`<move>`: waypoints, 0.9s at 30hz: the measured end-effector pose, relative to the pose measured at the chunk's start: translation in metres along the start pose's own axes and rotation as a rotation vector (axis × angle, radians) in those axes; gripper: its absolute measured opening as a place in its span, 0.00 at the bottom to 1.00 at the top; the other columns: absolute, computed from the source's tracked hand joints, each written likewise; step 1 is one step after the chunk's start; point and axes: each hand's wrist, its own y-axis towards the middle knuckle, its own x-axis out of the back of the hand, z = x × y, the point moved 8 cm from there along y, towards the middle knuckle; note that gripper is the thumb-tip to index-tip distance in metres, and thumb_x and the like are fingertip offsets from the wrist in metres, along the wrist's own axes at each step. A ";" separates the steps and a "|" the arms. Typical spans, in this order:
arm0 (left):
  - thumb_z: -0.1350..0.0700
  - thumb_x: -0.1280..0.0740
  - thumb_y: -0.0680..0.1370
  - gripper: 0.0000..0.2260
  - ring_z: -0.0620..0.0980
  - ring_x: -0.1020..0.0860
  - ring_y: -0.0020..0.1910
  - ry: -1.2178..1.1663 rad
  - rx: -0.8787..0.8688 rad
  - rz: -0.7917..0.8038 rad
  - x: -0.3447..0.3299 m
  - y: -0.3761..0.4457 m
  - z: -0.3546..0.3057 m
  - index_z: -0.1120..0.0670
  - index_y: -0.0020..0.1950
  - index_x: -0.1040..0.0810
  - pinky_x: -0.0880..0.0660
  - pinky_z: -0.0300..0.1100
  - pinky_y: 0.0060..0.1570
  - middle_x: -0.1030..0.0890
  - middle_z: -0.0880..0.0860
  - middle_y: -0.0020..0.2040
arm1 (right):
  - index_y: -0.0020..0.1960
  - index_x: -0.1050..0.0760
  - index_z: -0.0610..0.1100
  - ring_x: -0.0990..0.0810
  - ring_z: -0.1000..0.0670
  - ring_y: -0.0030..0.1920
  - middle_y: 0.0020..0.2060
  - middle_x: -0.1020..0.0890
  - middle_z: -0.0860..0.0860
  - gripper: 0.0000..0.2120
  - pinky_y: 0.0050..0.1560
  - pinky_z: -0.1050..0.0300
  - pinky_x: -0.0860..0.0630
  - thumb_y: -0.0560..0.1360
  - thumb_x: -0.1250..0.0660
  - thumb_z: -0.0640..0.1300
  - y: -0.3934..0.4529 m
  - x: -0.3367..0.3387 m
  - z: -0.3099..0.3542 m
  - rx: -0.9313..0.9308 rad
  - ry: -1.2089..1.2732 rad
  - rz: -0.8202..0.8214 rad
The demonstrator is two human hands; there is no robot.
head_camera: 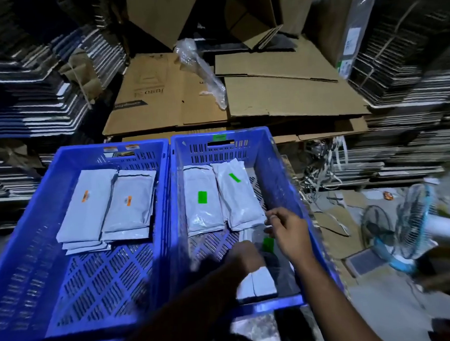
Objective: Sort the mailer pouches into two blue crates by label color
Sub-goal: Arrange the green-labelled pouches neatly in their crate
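Gripping a green-labelled pouch [261,263] apparently, both hands, left hand [246,256], right hand [288,232], right crate [279,167].

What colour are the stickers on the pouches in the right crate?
Bright green stickers, clearest in the head view, on pouches in the right crate.

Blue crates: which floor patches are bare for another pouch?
The left blue plastic crate has bare slotted floor along its near half, below the orange-labelled grey pouches. The right blue plastic crate is crowded: green-labelled grey pouches fill the far end, and both hands, left and right, work the near end.
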 end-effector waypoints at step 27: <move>0.66 0.28 0.74 0.16 0.55 0.17 0.46 -1.211 -0.229 -0.136 0.101 -0.064 0.030 0.57 0.59 0.27 0.21 0.53 0.51 0.16 0.57 0.48 | 0.53 0.25 0.42 0.19 0.40 0.42 0.40 0.17 0.44 0.15 0.39 0.48 0.25 0.82 0.41 0.54 -0.018 -0.026 0.053 0.149 -0.146 -0.026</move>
